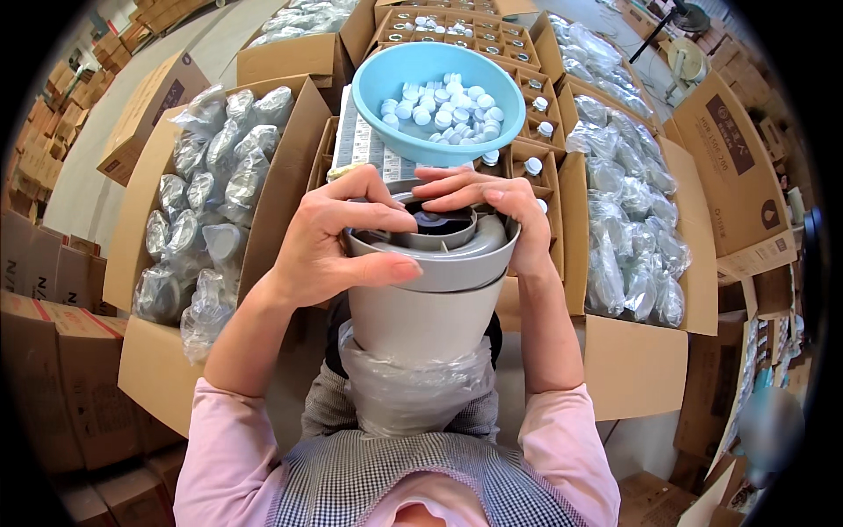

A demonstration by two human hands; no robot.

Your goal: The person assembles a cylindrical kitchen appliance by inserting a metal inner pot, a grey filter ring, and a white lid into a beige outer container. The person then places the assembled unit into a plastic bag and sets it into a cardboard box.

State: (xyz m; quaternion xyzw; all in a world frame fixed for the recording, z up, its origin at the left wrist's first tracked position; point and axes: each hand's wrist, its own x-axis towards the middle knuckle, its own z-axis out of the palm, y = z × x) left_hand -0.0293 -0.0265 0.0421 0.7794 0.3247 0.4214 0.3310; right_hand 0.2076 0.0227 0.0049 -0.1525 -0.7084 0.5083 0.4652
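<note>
A tub-shaped appliance (424, 316) stands upright at my lap, with a pale body and a grey ringed top (492, 249). A crumpled clear plastic bag (417, 378) is bunched round its lower part. My left hand (338, 233) is curled over the left of the top, index fingertip at the dark central opening (436, 220) and thumb along the outer side. My right hand (505, 204) wraps the far right rim, its fingers reaching across to the opening. Whether the fingertips pinch a small part in there cannot be made out.
Ahead, a light-blue basin (369, 66) holds many white caps (443, 114). Beneath and behind it are divided cartons with white-capped bottles (533, 166). Open cartons of clear-bagged items flank me on the left (198, 211) and right (628, 220); their flaps stick out toward my arms.
</note>
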